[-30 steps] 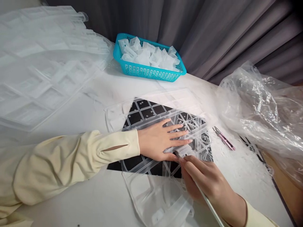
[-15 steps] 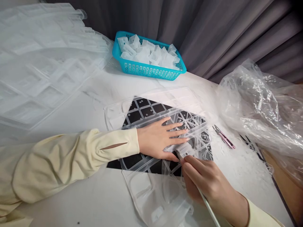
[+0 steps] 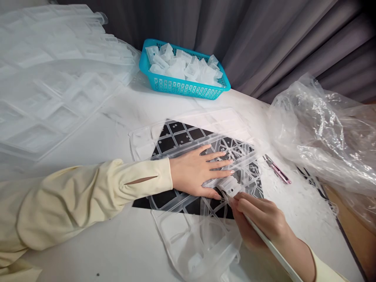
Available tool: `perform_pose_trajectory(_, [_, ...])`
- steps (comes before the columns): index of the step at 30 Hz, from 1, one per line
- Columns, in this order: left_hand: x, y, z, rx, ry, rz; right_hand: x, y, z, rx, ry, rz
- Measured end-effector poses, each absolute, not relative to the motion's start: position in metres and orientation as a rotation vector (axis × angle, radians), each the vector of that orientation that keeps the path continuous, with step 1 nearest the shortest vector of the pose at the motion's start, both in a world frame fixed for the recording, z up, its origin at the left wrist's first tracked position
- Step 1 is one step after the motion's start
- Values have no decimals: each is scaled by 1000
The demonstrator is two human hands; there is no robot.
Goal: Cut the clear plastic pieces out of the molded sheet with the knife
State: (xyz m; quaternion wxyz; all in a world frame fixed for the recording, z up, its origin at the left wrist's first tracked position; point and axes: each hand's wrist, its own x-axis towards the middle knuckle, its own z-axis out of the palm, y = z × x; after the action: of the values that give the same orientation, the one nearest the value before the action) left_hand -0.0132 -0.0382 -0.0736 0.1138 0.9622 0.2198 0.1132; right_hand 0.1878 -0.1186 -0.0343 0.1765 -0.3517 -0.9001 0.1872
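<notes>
My left hand [image 3: 195, 170] lies flat with fingers spread, pressing on a clear plastic tray sheet [image 3: 176, 203] divided into square compartments. Beneath the sheet is a black mat [image 3: 168, 144]. My right hand [image 3: 261, 221] grips a slim, pen-like tool [image 3: 272, 246] with a white handle, slanting down toward the lower right; its tip is hard to make out. A small translucent plastic piece [image 3: 230, 186] with a dark hole sits between my left thumb and my right fingertips. Cut strips of clear plastic [image 3: 249, 172] lie right of my left fingers.
At the back stands a blue basket [image 3: 188, 91] filled with translucent pieces. Stacked moulded plastic sheets [image 3: 53, 90] take up the left side. A pink cutter [image 3: 277, 170] rests on the white table [image 3: 117, 250], near a crumpled clear bag [image 3: 320, 125] at the right.
My right hand and its tool have shifted slightly right, away from my left thumb. More of the small plastic piece shows. My left hand has stayed in place.
</notes>
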Motion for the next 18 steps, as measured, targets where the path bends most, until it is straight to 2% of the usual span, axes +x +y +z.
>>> perform_pose_trajectory(12, [-13,-38,-74,2819,642,353,190,-123,-37,-1063,-2497,491])
perform_pose_trajectory(18, [-14,-37,-73,2825,651,276,192,-127,-38,-1083,-2434,597])
